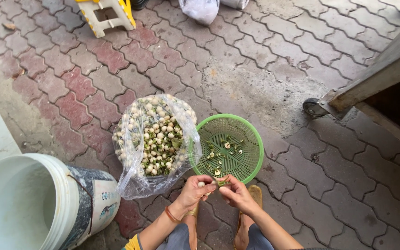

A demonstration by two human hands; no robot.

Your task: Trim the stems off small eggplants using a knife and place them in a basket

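Your left hand (195, 189) and right hand (235, 192) meet just below the rim of the round green plastic mesh basket (251, 139). Left fingers are closed, pinching a small pale round seed (201, 184). Right fingers are curled shut on a small green husk piece (221, 183), touching the left fingertips. The basket holds a few scattered green and white scraps. Just beside it, touching on its left, sits the clear plastic bag of pale seeds (156, 136), open at the top. A white plastic bucket (63, 194) stands near your left forearm, on red paving bricks (84, 88).
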